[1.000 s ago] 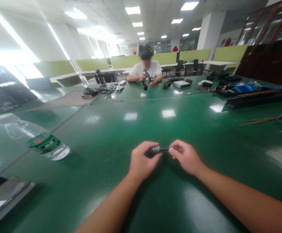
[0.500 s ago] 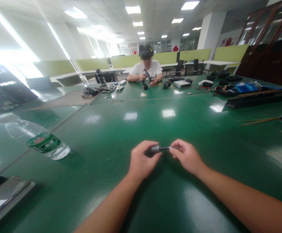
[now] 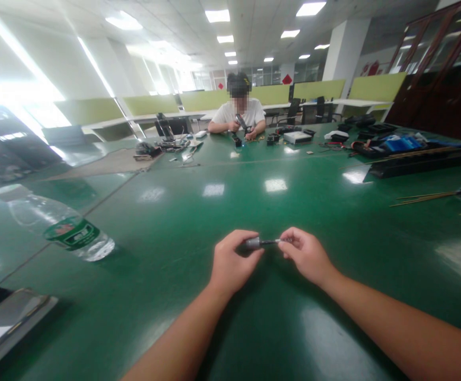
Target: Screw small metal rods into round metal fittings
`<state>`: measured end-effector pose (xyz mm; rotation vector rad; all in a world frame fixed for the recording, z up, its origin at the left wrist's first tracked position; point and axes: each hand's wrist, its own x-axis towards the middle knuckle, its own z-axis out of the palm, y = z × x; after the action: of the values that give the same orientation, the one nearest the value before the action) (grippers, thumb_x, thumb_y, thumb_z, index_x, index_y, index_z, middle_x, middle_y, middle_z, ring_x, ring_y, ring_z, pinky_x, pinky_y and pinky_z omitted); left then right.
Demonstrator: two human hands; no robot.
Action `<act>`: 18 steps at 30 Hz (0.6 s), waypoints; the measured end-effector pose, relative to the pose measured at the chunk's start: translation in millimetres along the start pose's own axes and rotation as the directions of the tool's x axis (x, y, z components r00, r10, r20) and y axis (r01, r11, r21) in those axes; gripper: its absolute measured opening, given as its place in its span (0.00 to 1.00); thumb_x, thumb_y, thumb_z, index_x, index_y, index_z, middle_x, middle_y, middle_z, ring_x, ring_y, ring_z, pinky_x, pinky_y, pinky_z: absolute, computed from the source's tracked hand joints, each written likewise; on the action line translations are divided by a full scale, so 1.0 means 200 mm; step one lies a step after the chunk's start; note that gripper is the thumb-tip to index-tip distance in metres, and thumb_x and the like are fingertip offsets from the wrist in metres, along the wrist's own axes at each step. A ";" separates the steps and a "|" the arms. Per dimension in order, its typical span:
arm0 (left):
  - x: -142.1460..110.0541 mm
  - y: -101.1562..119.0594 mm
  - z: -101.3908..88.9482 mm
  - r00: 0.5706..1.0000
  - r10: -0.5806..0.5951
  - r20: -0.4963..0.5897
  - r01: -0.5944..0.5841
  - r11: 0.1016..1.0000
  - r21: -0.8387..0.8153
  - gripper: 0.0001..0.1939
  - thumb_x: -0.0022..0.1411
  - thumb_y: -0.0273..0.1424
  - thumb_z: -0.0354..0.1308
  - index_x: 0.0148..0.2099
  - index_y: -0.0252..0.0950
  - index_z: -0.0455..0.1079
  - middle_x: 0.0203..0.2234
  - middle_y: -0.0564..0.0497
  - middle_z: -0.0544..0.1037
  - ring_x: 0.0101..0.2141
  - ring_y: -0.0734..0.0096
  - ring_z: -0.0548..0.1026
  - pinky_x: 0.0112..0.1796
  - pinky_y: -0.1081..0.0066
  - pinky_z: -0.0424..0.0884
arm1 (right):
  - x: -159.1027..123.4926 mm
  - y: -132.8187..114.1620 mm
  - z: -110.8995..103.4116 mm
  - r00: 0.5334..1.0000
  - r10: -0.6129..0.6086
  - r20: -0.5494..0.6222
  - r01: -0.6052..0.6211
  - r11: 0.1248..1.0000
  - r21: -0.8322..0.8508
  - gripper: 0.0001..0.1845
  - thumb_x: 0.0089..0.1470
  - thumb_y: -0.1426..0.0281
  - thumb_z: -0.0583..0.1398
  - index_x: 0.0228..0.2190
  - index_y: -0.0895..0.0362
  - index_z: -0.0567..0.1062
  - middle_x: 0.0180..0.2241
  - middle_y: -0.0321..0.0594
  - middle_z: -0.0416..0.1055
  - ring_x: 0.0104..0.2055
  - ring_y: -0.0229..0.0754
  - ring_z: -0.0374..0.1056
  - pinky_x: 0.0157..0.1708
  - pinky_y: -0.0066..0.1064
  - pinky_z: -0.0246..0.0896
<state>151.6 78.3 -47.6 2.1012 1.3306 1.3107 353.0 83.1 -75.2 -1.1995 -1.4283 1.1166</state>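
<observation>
In left hand (image 3: 231, 262), grasped by grey barrel (image 3: 253, 243); in right hand (image 3: 306, 258), pinched at thin shaft (image 3: 270, 242), near centre. Looks light and stiff, perhaps slippery; best held round barrel.

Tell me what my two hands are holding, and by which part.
A screwdriver-like tool: the left hand grips its grey handle, and the right hand pinches the far end of its thin shaft.

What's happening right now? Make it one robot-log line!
left hand: on grey tool | right hand: at thin shaft's tip | bottle: left side, green label
</observation>
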 end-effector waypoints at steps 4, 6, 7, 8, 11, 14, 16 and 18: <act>0.01 0.00 0.00 1.000 -0.008 0.001 0.008 1.000 -0.001 0.12 0.52 0.27 0.67 0.41 0.38 0.77 0.37 0.50 0.80 0.38 0.65 0.77 0.42 0.66 0.73 | -0.01 -0.01 0.00 1.000 0.006 -0.020 -0.005 1.000 0.006 0.09 0.52 0.65 0.62 0.31 0.58 0.72 0.23 0.34 0.69 0.26 0.39 0.66 0.27 0.29 0.58; 0.01 0.01 -0.01 1.000 -0.029 0.008 0.029 1.000 0.003 0.12 0.52 0.29 0.68 0.41 0.38 0.77 0.36 0.49 0.80 0.37 0.64 0.77 0.42 0.66 0.73 | -0.01 -0.02 0.00 0.998 -0.002 -0.058 0.007 0.997 0.082 0.09 0.52 0.64 0.62 0.30 0.57 0.72 0.22 0.34 0.68 0.25 0.38 0.65 0.27 0.29 0.58; 0.01 0.01 -0.01 0.999 -0.047 0.012 0.047 0.999 0.007 0.12 0.52 0.30 0.68 0.41 0.38 0.77 0.36 0.49 0.80 0.37 0.64 0.77 0.41 0.66 0.73 | 0.00 -0.02 -0.01 0.996 -0.011 -0.093 0.025 0.989 0.146 0.09 0.53 0.64 0.62 0.30 0.57 0.71 0.21 0.33 0.68 0.24 0.38 0.64 0.27 0.29 0.59; 0.01 0.02 -0.01 0.997 -0.070 0.017 0.069 0.998 0.012 0.12 0.52 0.32 0.68 0.41 0.38 0.77 0.35 0.49 0.81 0.36 0.64 0.77 0.41 0.66 0.73 | 0.00 -0.01 -0.01 0.991 -0.016 -0.134 0.045 0.974 0.221 0.10 0.54 0.62 0.61 0.29 0.57 0.71 0.20 0.33 0.67 0.23 0.37 0.63 0.26 0.29 0.58; 0.01 0.04 -0.01 0.989 -0.145 0.016 0.145 0.989 0.008 0.13 0.53 0.37 0.68 0.40 0.38 0.77 0.33 0.50 0.80 0.32 0.67 0.75 0.36 0.68 0.71 | 0.02 0.00 -0.02 0.972 0.037 -0.233 0.068 0.903 0.425 0.17 0.58 0.58 0.58 0.23 0.55 0.67 0.16 0.31 0.60 0.17 0.35 0.57 0.19 0.28 0.52; 0.02 0.03 0.00 0.970 -0.241 0.017 0.242 0.965 -0.099 0.15 0.54 0.39 0.67 0.40 0.36 0.76 0.31 0.49 0.79 0.29 0.69 0.74 0.32 0.71 0.70 | 0.04 0.01 -0.02 0.965 0.125 -0.229 0.015 0.848 0.530 0.22 0.58 0.56 0.57 0.19 0.54 0.62 0.13 0.29 0.53 0.14 0.33 0.50 0.14 0.27 0.43; 0.03 0.01 0.01 0.944 -0.330 0.027 0.328 0.920 -0.215 0.18 0.55 0.39 0.65 0.45 0.34 0.75 0.32 0.49 0.79 0.30 0.70 0.75 0.33 0.72 0.71 | 0.05 0.02 -0.01 0.966 0.146 -0.215 -0.003 0.834 0.552 0.23 0.58 0.56 0.58 0.18 0.54 0.60 0.13 0.28 0.52 0.13 0.32 0.49 0.13 0.27 0.41; 0.04 -0.02 0.03 0.907 -0.418 0.054 0.413 0.856 -0.309 0.22 0.58 0.41 0.63 0.50 0.33 0.74 0.31 0.49 0.78 0.30 0.70 0.75 0.34 0.72 0.71 | 0.05 0.02 -0.01 0.968 0.150 -0.202 -0.013 0.831 0.555 0.24 0.57 0.56 0.58 0.17 0.55 0.60 0.13 0.28 0.52 0.13 0.32 0.49 0.13 0.27 0.41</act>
<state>155.2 87.8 -48.1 1.4872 1.3774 1.2497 354.5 94.0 -76.9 -0.9371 -0.7902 1.2828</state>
